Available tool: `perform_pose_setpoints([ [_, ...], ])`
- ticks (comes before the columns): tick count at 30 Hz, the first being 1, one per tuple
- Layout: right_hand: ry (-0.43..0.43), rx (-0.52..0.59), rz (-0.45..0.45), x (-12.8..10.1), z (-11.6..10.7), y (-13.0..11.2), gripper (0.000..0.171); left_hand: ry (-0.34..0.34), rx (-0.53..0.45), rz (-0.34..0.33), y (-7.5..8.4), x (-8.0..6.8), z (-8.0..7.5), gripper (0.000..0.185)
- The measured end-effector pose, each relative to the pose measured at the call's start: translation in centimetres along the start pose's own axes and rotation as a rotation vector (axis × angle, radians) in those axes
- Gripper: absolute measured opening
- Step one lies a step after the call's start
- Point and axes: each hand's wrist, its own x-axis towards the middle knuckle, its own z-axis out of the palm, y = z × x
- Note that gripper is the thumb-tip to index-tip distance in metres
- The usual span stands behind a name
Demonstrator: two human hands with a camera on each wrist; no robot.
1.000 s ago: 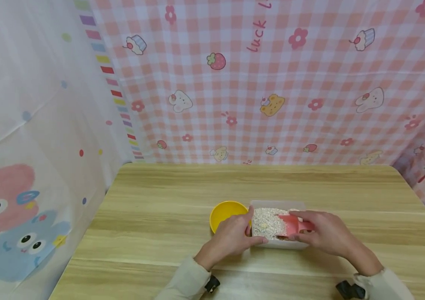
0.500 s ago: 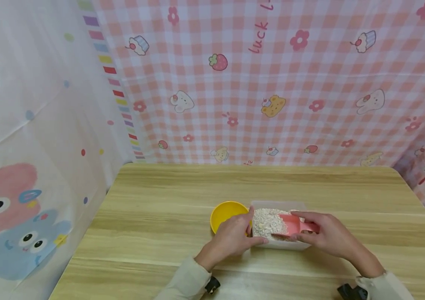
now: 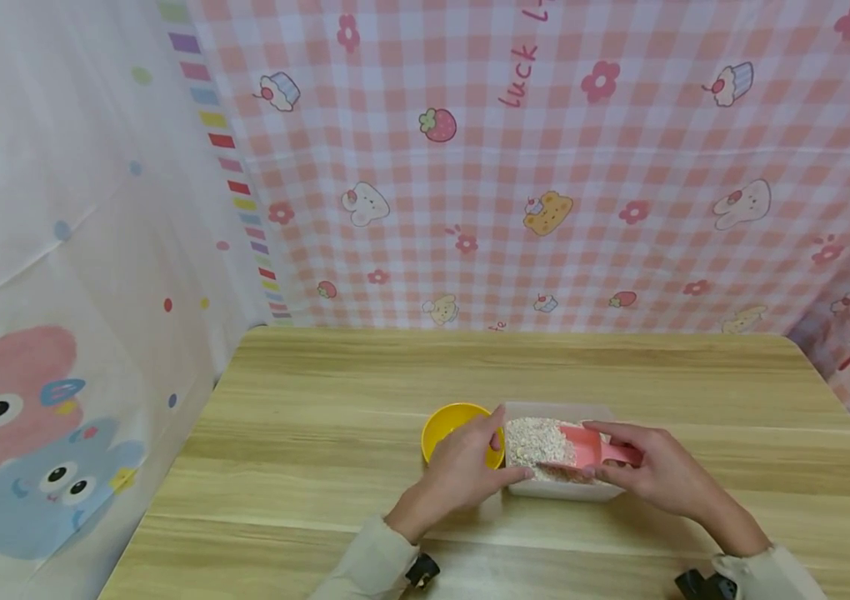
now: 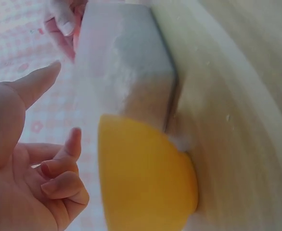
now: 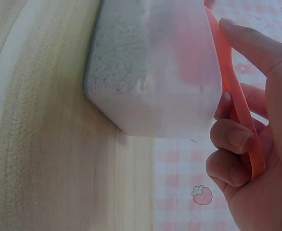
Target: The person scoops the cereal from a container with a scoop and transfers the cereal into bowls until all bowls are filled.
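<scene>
On the wooden table stands a translucent plastic container (image 3: pixel 567 489) of pale oats (image 3: pixel 533 442). My right hand (image 3: pixel 657 468) grips the handle of a pink-red scoop (image 3: pixel 584 446), whose blade lies in the oats at the container's right half. The right wrist view shows fingers curled round that scoop handle (image 5: pixel 244 113), outside the container wall. A yellow bowl (image 3: pixel 440 429) sits against the container's left side. Over the bowl's right part hovers my left hand (image 3: pixel 462 471), thumb stretched out and fingers loosely bent. In the left wrist view it holds nothing and is apart from the bowl (image 4: pixel 141 178).
The table (image 3: pixel 335 375) reaches back to a pink checked cloth (image 3: pixel 410 183) hung behind it. A white cloth (image 3: pixel 95 275) with cartoon prints hangs at the left. Black wrist straps (image 3: pixel 422 572) show at both sleeves.
The left hand has come slightly off the container's left edge and lifted. The right hand has drawn the scoop slightly to the right, its blade tilting up a little.
</scene>
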Motion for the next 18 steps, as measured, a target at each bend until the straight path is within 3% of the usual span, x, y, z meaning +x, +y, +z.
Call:
perform_pose_setpoints([
  [6,0.01,0.037,-0.009,0.1,0.1,0.0,0.052,0.117,-0.062,0.008,-0.7,-0.5,-1.1,0.081],
  [18,0.034,0.083,-0.034,0.1,0.1,0.0,0.051,0.196,-0.172,-0.08,-3.5,-1.7,-2.4,0.077],
])
